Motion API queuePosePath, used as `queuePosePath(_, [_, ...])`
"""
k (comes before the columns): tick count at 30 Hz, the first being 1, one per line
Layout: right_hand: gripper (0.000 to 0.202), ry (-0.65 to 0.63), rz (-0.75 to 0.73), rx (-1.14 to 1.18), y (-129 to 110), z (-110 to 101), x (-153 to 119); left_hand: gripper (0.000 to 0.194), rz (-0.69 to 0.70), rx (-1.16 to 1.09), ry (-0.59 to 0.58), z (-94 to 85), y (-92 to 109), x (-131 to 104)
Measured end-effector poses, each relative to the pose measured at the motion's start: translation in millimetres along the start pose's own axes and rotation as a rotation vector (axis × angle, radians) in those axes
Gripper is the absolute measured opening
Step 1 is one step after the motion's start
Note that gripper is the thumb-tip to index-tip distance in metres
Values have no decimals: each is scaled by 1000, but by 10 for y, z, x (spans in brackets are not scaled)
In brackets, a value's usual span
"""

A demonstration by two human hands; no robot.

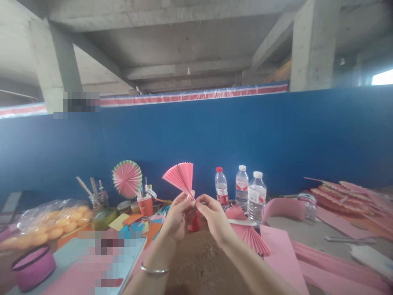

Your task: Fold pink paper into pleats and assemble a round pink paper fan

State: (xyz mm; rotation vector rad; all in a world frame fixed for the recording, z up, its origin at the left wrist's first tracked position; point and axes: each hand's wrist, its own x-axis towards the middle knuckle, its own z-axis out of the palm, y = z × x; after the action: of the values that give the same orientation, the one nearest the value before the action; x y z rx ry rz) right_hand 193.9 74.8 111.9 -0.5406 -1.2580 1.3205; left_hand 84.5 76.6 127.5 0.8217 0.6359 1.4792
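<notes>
A pink pleated paper fan [181,176] stands half spread above the table, its narrow end pointing down. My left hand [179,211] pinches that narrow end between thumb and fingers. Right beside it, the closed fingertips of my right hand [213,215] meet at the fan's tip; exactly what lies between them is partly hidden. Just under the hands is a small red cone-like object [195,222], partly covered by them. To the right, another pink pleated paper piece [253,237] lies with a white strip [242,223] across it.
Behind stand several plastic bottles [257,198] before a blue wall [190,135]. Leftward are a round pleated rosette [127,179], an orange cup of tools [145,206], a bag of orange balls [61,219] and a pink round container [33,268]. Pink paper sheets [281,250] lie at right.
</notes>
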Motion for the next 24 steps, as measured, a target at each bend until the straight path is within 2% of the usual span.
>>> queuePosePath(7, [17, 50, 39, 46, -80, 12, -33, 33, 16, 49, -87, -24, 29, -1])
queuePosePath(16, [20, 40, 90, 130, -53, -30, -18, 19, 54, 87, -220, -62, -11, 44])
queuePosePath(18, [18, 33, 98, 171, -56, -40, -17, 18, 34, 92, -236, -49, 2, 28])
queuePosePath(22, [17, 47, 100, 251, -63, -61, -10, 10, -62, 6, -186, -41, 49, 7])
queuePosePath(24, [18, 35, 95, 266, -60, -69, -1, 17, -104, -23, -259, -42, 72, 10])
